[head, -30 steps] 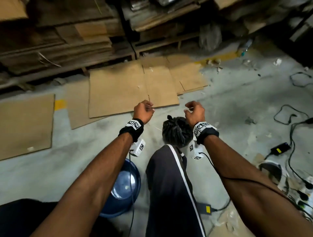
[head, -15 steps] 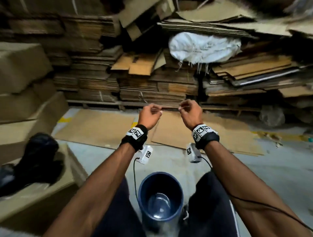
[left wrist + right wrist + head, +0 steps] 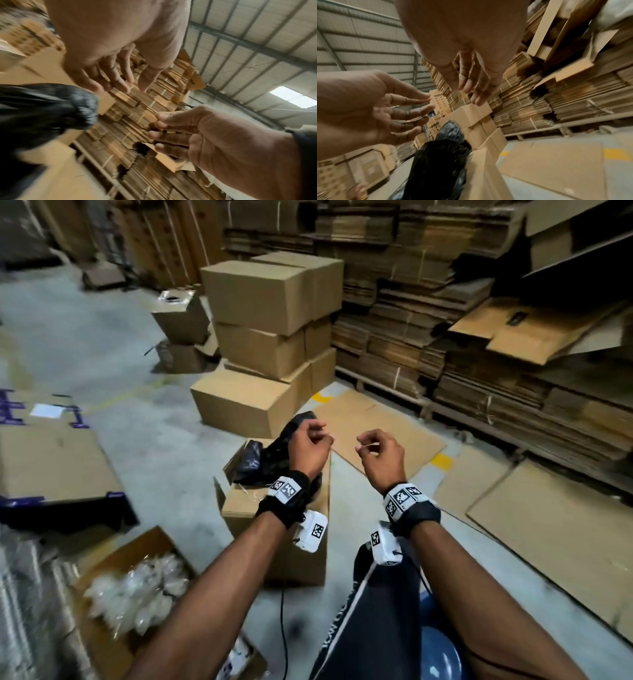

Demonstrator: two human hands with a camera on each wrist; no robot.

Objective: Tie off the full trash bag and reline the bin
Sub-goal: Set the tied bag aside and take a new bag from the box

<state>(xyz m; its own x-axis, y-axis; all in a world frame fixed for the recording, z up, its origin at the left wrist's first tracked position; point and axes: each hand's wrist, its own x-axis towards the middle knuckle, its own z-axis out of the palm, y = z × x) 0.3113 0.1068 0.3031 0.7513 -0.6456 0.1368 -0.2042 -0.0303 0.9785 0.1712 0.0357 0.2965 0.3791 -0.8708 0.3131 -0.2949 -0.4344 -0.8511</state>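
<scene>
Crumpled black trash bags [image 3: 267, 460] lie on top of a cardboard box [image 3: 246, 508] straight ahead. My left hand [image 3: 310, 448] hovers just over them with loosely curled fingers and holds nothing; its fingers [image 3: 419, 106] look spread and relaxed in the right wrist view. My right hand [image 3: 375, 453] is raised beside it, a hand's width to the right, thumb and forefinger pinched on a thin pale strand [image 3: 368, 445]. The blue bin [image 3: 440, 655] shows partly at the bottom right, behind my right forearm. The bags [image 3: 42, 108] appear blurred in the left wrist view.
A stack of closed cardboard boxes [image 3: 270, 337] stands behind the bags. An open box of white packets [image 3: 137, 587] sits at the lower left. Flat cardboard sheets [image 3: 548, 525] cover the floor on the right, below pallets of stacked flat cardboard [image 3: 479, 354]. A black cable [image 3: 283, 628] hangs beneath my left arm.
The view has swung left, away from the tied bag and over the bin to the box of black bags. My hands have drawn apart and the left fingers have loosened.
</scene>
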